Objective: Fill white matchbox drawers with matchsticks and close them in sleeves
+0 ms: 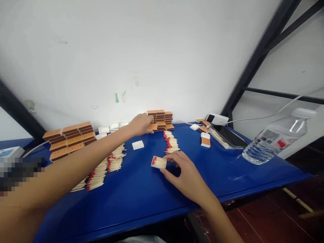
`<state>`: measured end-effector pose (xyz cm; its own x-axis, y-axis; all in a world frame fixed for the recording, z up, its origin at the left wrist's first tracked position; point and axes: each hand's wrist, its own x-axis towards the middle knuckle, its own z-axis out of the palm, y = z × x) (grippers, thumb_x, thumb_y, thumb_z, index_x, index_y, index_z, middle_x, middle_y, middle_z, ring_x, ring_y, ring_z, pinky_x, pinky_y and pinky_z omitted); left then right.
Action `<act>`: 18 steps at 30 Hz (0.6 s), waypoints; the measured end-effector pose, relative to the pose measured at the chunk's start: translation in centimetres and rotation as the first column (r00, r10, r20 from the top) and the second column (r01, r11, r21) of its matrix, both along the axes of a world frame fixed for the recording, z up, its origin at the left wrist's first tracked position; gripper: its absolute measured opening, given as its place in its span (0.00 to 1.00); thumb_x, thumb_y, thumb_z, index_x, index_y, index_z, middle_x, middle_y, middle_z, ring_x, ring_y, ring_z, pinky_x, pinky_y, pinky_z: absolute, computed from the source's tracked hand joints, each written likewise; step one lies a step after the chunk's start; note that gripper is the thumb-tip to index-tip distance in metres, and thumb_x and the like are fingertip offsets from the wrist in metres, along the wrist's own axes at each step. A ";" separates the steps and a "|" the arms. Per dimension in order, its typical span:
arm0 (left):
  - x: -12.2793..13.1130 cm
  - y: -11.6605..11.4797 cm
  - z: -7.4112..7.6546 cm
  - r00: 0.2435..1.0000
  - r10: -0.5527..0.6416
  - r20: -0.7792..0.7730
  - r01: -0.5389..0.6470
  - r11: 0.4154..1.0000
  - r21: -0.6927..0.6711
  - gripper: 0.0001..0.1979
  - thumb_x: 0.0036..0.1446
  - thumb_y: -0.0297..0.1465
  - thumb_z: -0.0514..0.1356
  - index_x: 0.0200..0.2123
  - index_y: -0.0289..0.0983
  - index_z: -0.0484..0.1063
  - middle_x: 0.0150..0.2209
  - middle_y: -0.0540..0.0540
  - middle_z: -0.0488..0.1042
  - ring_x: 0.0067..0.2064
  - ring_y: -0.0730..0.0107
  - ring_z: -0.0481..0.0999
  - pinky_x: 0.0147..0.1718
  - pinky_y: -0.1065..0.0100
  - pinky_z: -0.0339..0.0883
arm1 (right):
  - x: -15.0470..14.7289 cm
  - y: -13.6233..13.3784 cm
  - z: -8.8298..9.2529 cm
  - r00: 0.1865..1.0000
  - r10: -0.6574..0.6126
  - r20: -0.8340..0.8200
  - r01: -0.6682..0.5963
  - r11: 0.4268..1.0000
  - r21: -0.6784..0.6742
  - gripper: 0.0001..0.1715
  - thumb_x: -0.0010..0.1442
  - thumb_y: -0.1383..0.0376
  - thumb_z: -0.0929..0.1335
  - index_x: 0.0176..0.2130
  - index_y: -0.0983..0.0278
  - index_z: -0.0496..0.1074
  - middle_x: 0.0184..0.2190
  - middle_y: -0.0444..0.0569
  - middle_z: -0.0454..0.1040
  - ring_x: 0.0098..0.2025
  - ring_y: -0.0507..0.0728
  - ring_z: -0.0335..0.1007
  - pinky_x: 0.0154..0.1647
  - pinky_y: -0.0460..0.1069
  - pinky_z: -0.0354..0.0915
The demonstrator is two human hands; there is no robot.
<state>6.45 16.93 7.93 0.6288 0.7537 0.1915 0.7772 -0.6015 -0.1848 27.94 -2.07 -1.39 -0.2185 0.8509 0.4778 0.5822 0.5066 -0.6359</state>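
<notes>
My right hand [183, 172] pinches a white matchbox tray [159, 162] by its right end, between thumb and fingers. Red-tipped matches fill that tray. Stretched out to the back, my left hand [142, 124] has its thumb and fingers closed about an orange matchbox sleeve [153, 127] at the left side of a stack of matchboxes [160, 116]; the sleeve still sits against the stack. Behind my right hand lies a row of loose matches [171, 141]. An empty-looking white tray [138, 145] rests on the table below my left hand.
More loose matches [97, 175] lie under my left forearm, near stacked matchboxes [68, 138] and white trays [114, 126]. To the right are an orange matchbox [205, 140], a phone [229, 136], a white power bank [217, 118] and a water bottle [273, 138] on the blue table [121, 206].
</notes>
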 end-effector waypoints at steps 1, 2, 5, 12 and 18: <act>-0.9 -1.2 0.1 1.000 -0.021 0.020 0.021 1.000 -0.005 0.25 0.61 0.44 0.72 0.54 0.35 0.74 0.52 0.36 0.81 0.54 0.47 0.78 0.50 0.58 0.69 | 0.1 0.1 0.0 0.999 -0.034 -0.025 0.034 0.999 0.001 0.11 0.67 0.61 0.74 0.49 0.58 0.77 0.48 0.53 0.79 0.51 0.64 0.76 0.50 0.59 0.76; -1.9 -2.7 0.2 0.994 -0.073 0.076 0.075 0.997 -0.024 0.25 0.60 0.44 0.72 0.54 0.36 0.75 0.52 0.37 0.81 0.56 0.47 0.77 0.52 0.58 0.68 | 0.3 0.2 0.1 0.996 -0.065 -0.058 0.065 0.998 -0.005 0.12 0.67 0.60 0.74 0.50 0.58 0.77 0.47 0.53 0.79 0.48 0.63 0.77 0.46 0.58 0.76; -4.9 -7.6 0.0 0.962 -0.140 0.236 0.172 0.977 -0.125 0.24 0.63 0.48 0.71 0.53 0.38 0.78 0.51 0.41 0.81 0.51 0.53 0.79 0.49 0.59 0.69 | 0.4 0.2 0.3 0.980 -0.089 -0.179 0.079 0.995 -0.062 0.16 0.66 0.55 0.75 0.50 0.59 0.78 0.44 0.51 0.80 0.38 0.59 0.76 0.36 0.53 0.75; -7.8 -14.6 -1.1 0.906 -0.165 0.391 0.267 0.938 -0.222 0.23 0.69 0.49 0.66 0.58 0.42 0.79 0.51 0.42 0.80 0.48 0.57 0.79 0.46 0.61 0.70 | 0.1 -0.5 0.9 0.941 0.159 -0.299 -0.203 0.971 -0.124 0.19 0.64 0.57 0.77 0.53 0.58 0.80 0.44 0.48 0.80 0.32 0.53 0.74 0.38 0.51 0.76; -8.1 -14.8 -2.5 0.866 -0.180 0.467 0.324 0.913 -0.247 0.23 0.69 0.44 0.66 0.63 0.43 0.77 0.55 0.42 0.80 0.52 0.57 0.80 0.52 0.61 0.72 | 0.3 -0.6 0.8 0.943 0.180 -0.280 -0.223 0.966 -0.130 0.19 0.64 0.56 0.77 0.54 0.57 0.81 0.41 0.46 0.80 0.31 0.52 0.74 0.38 0.51 0.76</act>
